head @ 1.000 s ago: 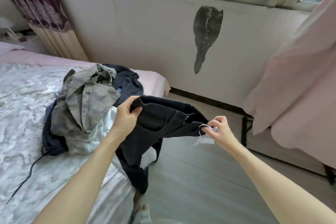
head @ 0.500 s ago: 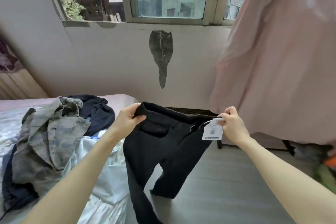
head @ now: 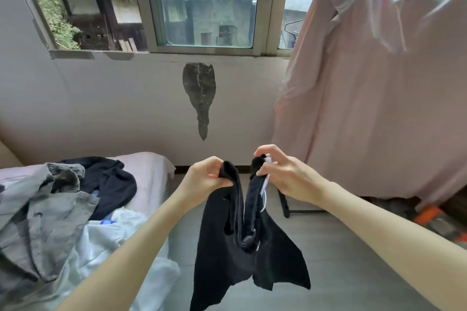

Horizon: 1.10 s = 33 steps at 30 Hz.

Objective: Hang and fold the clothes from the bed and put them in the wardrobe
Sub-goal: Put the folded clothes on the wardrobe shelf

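Left hand point(head: 206, 176), right hand point(head: 283, 174) close together — fingers clamped on black trousers point(head: 242, 247) waistband, arms outstretched.

A white wall point(head: 113, 98) carries a dark patch of missing plaster point(head: 199, 91) under a wide window point(head: 204, 5) that lets in daylight and shows tiled roofs. The floor point(head: 336, 255) is grey. A pink cloth point(head: 374, 98) hangs over a rack on the right.
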Tool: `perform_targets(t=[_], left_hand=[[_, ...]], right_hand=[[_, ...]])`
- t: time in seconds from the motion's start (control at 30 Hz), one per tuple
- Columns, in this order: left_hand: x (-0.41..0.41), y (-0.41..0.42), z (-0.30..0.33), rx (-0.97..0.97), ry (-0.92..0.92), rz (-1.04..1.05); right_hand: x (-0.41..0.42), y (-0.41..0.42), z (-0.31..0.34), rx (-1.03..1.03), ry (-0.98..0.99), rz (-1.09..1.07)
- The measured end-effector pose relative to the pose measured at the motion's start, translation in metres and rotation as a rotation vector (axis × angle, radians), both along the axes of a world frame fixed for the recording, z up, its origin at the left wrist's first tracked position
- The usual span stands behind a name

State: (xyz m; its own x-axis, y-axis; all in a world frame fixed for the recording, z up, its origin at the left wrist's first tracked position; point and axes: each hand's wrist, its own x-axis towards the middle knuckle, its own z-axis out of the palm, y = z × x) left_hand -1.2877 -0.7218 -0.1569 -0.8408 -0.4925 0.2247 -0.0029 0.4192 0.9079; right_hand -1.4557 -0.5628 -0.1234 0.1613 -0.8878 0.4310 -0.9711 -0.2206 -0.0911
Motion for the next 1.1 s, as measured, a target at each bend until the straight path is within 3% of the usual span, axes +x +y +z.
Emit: perform_targets(t=[0.1,0.33,0.43,0.5,0.57,0.67,0.77,0.93,1.1], left_hand=[[-0.017,0.008,-0.002,0.137,-0.022,-0.085],[-0.044,0.022,0.004,0.258,-0.113,-0.418],[-0.059,0.032,0.006,0.245,-0.067,-0.405],[-0.068,0.040,0.002,0.252,0.023,-0.300],[-0.075,0.047,-0.002,0.256,0.080,-0.168],[-0.082,0.051,-0.007,0.269,0.125,-0.013],[-0.085,0.052,-0.006,0.242,0.146,0.103],[-0.089,0.049,0.003,0.181,0.151,0.231],[-0.073,0.034,0.018,0.178,0.162,0.099]], right_hand=[[0.009,0.006,0.006,-0.059,0.025,0.041],[0.003,0.028,0.014,-0.145,0.068,0.034],[-0.007,0.041,0.012,-0.193,0.009,-0.026],[-0.013,0.048,0.008,-0.248,-0.166,-0.204],[-0.013,0.057,0.005,-0.251,-0.586,-0.382],[-0.015,0.074,-0.003,-0.096,-1.216,-0.412],[-0.011,0.084,-0.025,-0.071,-1.282,-0.393],[-0.006,0.069,-0.042,-0.254,-1.283,-0.412],[-0.025,0.036,-0.030,-0.411,-1.357,-0.624]])
